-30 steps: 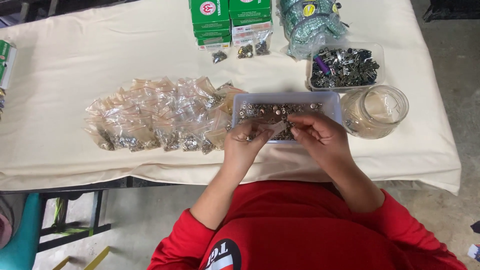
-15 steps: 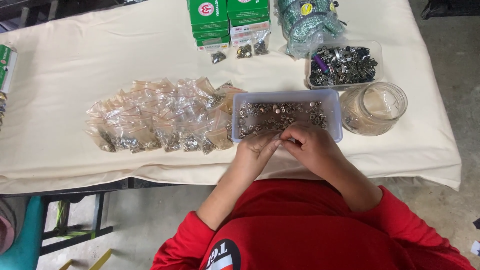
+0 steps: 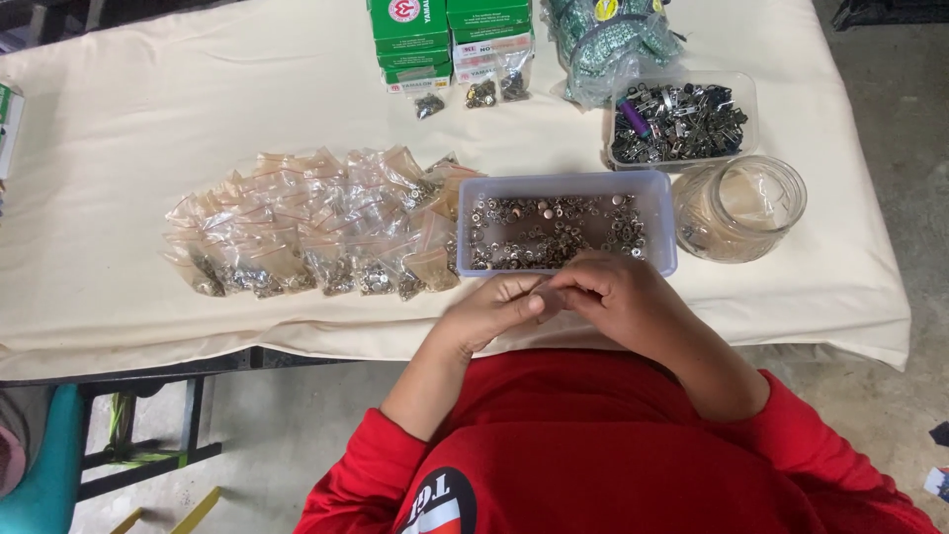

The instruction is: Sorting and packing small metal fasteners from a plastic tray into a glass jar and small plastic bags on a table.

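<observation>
My left hand point(image 3: 494, 311) and my right hand point(image 3: 623, 302) meet at the table's front edge, fingertips pinched together. Whatever sits between the fingers is hidden. Just beyond them stands a clear rectangular plastic tub point(image 3: 668, 222) holding several small metal rings and snaps point(image 3: 554, 232). To the left of the tub lies a heap of small clear bags point(image 3: 306, 237), each filled with the same kind of metal parts. My red sleeves fill the bottom of the view.
A round glass jar point(image 3: 741, 208) stands right of the tub. Behind it is a second tub point(image 3: 751, 99) of dark metal clips. Green boxes point(image 3: 450, 30) and a green mesh bundle point(image 3: 613, 35) sit at the far edge. A cream cloth point(image 3: 148, 129) covers the table.
Both hands have drawn back from over the tub toward my body and now meet at the table's front edge. The tub and bags have not moved.
</observation>
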